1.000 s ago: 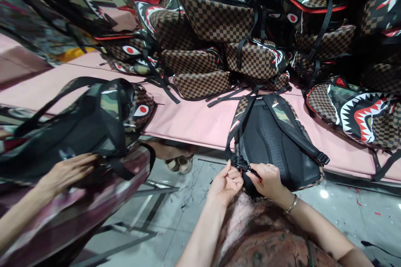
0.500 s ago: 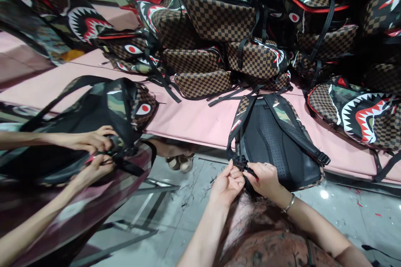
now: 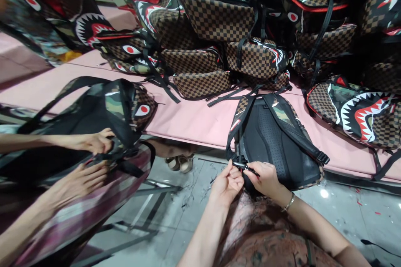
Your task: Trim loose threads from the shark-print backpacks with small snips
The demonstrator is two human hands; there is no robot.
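A backpack leans on the pink table's edge and over my lap, its black padded back and two shoulder straps facing up. At its lower left corner my left hand is closed, fingertips pinching the black strap near its lower end. My right hand is closed around a slim dark tool with a shiny edge, whose tip reaches to my left fingertips. What kind of tool it is I cannot make out for certain. Small details between the fingers are hidden.
Checkered backpacks are piled along the back of the pink table. A shark-mouth backpack lies at right. On the left, a co-worker's hands work on another backpack. Scraps dot the tiled floor.
The slim tool between my hands has tilted slightly and shows more of its shiny edge. My hands stay nearly in place. The co-worker's lower hand has shifted left and flattened.
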